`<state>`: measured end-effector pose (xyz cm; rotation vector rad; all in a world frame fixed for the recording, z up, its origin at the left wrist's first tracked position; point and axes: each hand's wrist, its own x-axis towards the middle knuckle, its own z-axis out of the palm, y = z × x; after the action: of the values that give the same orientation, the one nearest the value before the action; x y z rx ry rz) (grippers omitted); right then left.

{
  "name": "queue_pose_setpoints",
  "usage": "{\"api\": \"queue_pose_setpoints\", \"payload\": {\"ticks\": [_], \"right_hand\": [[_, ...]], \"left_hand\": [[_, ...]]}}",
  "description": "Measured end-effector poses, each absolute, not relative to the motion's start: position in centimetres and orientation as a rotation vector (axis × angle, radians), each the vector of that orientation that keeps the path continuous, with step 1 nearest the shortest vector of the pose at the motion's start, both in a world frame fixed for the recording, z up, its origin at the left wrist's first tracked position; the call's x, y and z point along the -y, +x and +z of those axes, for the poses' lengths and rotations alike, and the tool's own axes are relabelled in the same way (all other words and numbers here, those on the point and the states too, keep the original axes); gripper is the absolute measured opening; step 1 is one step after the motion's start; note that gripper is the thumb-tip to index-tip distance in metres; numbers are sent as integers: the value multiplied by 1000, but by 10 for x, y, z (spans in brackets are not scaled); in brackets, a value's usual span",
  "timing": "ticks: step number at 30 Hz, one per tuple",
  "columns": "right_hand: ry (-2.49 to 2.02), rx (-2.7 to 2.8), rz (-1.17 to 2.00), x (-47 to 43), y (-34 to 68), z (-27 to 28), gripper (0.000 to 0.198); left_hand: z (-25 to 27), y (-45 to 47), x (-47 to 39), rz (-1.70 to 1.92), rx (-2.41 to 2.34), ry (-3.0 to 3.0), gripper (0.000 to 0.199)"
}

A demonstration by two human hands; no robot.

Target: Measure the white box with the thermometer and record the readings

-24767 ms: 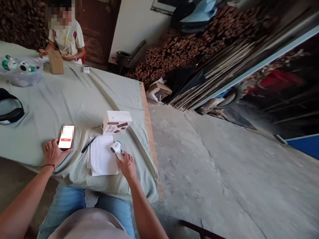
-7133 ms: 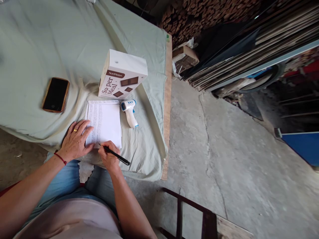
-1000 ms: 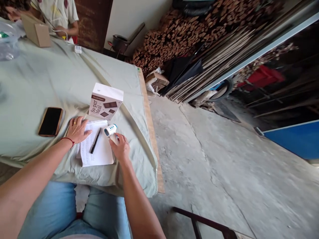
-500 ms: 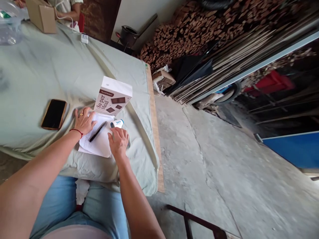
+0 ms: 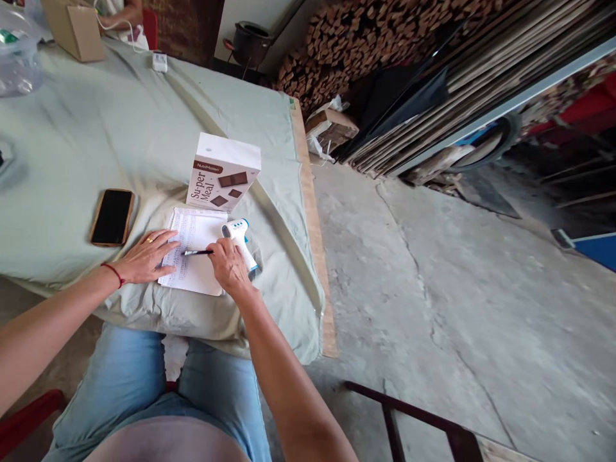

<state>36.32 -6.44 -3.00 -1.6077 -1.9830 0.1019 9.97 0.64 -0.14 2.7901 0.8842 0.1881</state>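
An open notebook (image 5: 199, 224) with handwriting down its left side lies on the cloth-covered table near my lap. My left hand (image 5: 148, 255) rests open, fingers spread, on the notebook's left edge. Over the right part of the page, my right hand (image 5: 228, 264) grips a black pen (image 5: 197, 252), whose tip points left. Just beyond and beside that hand lies a white and blue infrared thermometer (image 5: 235, 229), partly covered by the hand. Behind the notebook stands a white and brown "Super Meal" box (image 5: 224, 173).
A phone (image 5: 112, 217) lies left of the notebook. Toward the far side are a cardboard box (image 5: 74, 32), a clear plastic container (image 5: 19, 58) and a small white adapter (image 5: 160, 62). A person's arm shows behind them. The table's right edge (image 5: 312, 224) borders a concrete floor.
My right hand has picked up the pen from the page. My left hand has slid down and left along the notebook edge, uncovering the written lines. The camera view has shifted slightly.
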Motion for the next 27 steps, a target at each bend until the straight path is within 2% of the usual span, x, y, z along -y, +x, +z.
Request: {"api": "queue_pose_setpoints", "payload": {"ticks": [3,7,13,20,27], "right_hand": [[-1469,1603,271,80,359,-27,8],[-1225,1076,592,104,335,-11,12],[-1172,940,864,122,295,-4,15],[-1406,977,855,128,285,-32,13],[-1536,1194,626,130,287,-35,4]], "left_hand": [[0,94,11,133,-887,2819,72],[0,105,24,123,-1000,2796,76],[0,113,29,195,-1033,2776,75],[3,113,29,232,-1044,2751,74],[3,114,28,246,-1027,2726,75]]}}
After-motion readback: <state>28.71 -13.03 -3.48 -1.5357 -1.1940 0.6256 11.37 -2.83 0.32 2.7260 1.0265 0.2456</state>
